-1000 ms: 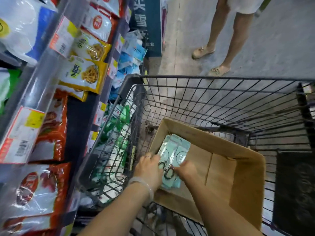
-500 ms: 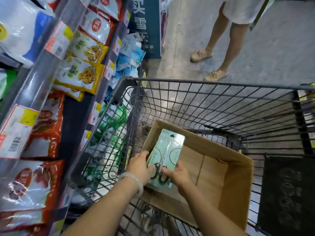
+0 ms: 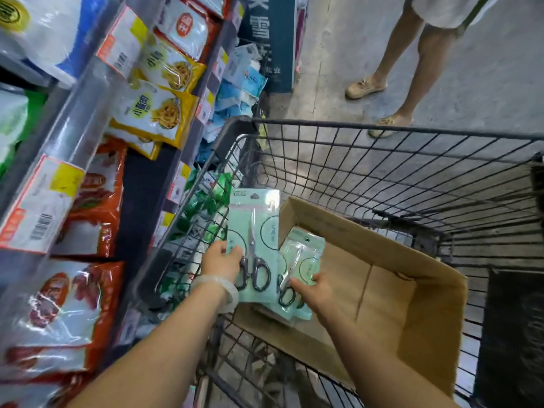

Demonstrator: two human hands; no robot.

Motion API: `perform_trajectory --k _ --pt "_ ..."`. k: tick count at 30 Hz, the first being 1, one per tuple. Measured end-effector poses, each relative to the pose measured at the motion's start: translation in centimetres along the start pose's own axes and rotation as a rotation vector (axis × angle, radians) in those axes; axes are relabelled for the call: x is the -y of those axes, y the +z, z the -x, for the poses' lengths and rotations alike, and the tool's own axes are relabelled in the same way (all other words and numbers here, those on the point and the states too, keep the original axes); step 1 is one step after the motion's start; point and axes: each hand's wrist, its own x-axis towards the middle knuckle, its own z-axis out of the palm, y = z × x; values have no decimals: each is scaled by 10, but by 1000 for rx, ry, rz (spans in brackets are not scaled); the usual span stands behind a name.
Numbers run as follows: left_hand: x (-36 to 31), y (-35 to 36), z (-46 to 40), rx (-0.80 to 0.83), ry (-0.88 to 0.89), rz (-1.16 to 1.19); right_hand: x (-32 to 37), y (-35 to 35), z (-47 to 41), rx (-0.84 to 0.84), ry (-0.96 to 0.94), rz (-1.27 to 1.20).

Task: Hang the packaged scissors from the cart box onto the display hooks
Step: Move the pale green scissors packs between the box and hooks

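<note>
Grey concrete floor (image 3: 485, 69) runs the length of a shop aisle, with shelving close on my left. Nearest me, my left hand (image 3: 221, 262) has its grip clamped on the lower edge of one packaged scissors (image 3: 253, 231), a mint-green card held upright over the cart's left rim. Just beside it, my right hand (image 3: 312, 291) grips a second pack (image 3: 300, 260), tilted and low inside the cardboard box (image 3: 412, 313), above more packs (image 3: 279, 315) lying on the box floor. A pale bracelet (image 3: 219, 285) circles my left wrist. That box sits open in a black wire cart (image 3: 382, 160). On my left, red snack bags (image 3: 97, 198) and yellow noodle bags (image 3: 159, 113) hang behind price tags (image 3: 41, 204), pressing close against the cart's side. Farther along, blue and green packets (image 3: 241, 83) fill the lower shelves. Beyond the cart, another person's bare legs (image 3: 412, 72) in tan shoes stand on the floor, beside a dark blue sign (image 3: 270, 39).
</note>
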Motion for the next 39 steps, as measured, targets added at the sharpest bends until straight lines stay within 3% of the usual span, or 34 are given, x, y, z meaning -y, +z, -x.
perform_trajectory --k 8,15,27,33,39 --pt "16 -11 -8 29 -66 4 -3 7 -19 -34 176 57" --pt "3 -25 10 64 -63 -34 21 -4 19 1 130 -243" --pt "-38 -69 99 55 104 26 109 -62 148 94 -321 -385" --pt "-19 -105 163 -27 158 132 120 -67 214 250 -420 -318" --pt "40 -132 252 -190 151 231 89 -54 283 433 -539 -156"
